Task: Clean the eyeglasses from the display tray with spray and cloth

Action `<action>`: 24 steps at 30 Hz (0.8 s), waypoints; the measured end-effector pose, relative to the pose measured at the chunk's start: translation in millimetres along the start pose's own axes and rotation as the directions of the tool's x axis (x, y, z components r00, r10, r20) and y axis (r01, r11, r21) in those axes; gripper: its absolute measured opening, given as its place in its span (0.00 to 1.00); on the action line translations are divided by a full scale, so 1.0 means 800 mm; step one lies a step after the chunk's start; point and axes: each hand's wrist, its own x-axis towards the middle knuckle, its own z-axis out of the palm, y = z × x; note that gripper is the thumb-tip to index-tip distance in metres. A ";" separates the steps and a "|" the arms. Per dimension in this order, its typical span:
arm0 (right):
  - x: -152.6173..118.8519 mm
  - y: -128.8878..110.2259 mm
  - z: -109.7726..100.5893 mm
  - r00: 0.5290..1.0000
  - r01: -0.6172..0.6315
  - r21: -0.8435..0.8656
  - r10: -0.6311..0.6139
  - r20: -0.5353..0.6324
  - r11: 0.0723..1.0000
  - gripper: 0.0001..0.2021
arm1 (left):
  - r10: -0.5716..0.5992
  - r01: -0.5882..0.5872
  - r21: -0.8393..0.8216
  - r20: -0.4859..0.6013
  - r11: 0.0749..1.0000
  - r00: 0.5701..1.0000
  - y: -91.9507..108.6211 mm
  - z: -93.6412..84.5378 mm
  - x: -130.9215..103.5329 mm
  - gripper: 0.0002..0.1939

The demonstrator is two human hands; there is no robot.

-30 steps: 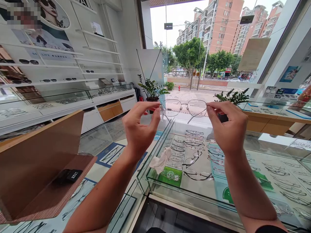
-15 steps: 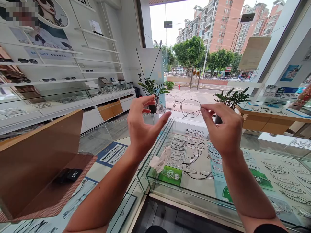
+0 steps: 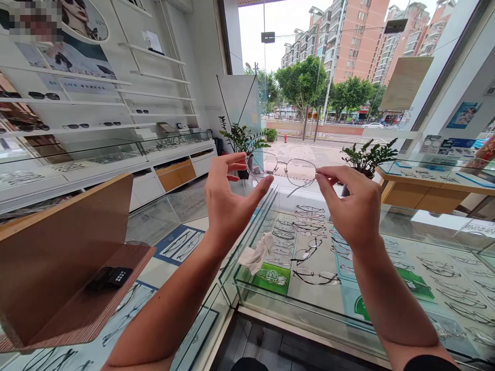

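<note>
A pair of thin metal-rimmed eyeglasses [image 3: 282,163] is held up in front of me, above the glass display case [image 3: 266,305]. My right hand [image 3: 353,203] pinches its right end between thumb and fingers. At the other end, my left hand [image 3: 232,196] has its thumb well apart from its curved fingers. The left rim lies between them, close to the fingertips; whether they touch it I cannot tell. One temple arm slants down below the right lens. Under my hands, a crumpled pale cloth [image 3: 257,253] rests on the case beside a green card [image 3: 271,278].
Rows of eyeglasses fill the case, with a dark-rimmed pair [image 3: 316,276] near its front. On the left stands a brown wooden panel [image 3: 65,252] with a black device [image 3: 112,278] by it. Potted plants [image 3: 367,157] stand beyond, before the glass shopfront.
The eyeglasses and my right hand have shifted slightly left. The visible temple arm now hangs lower below the right lens. My left hand has barely moved.
</note>
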 end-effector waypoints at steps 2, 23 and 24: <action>-0.001 -0.002 -0.001 1.000 0.007 0.003 -0.007 0.002 1.000 0.07 | -0.031 0.031 -0.008 -0.001 0.999 1.000 0.000 0.001 0.000 0.30; 0.003 0.010 0.007 0.944 -0.325 0.420 0.267 0.193 0.847 0.12 | 0.061 -0.066 -0.052 -0.086 0.996 0.994 -0.006 0.003 -0.001 0.30; 0.004 0.010 0.007 0.941 -0.335 0.446 0.269 0.207 0.830 0.12 | 0.062 -0.066 -0.054 -0.081 0.996 0.995 -0.006 0.003 -0.001 0.30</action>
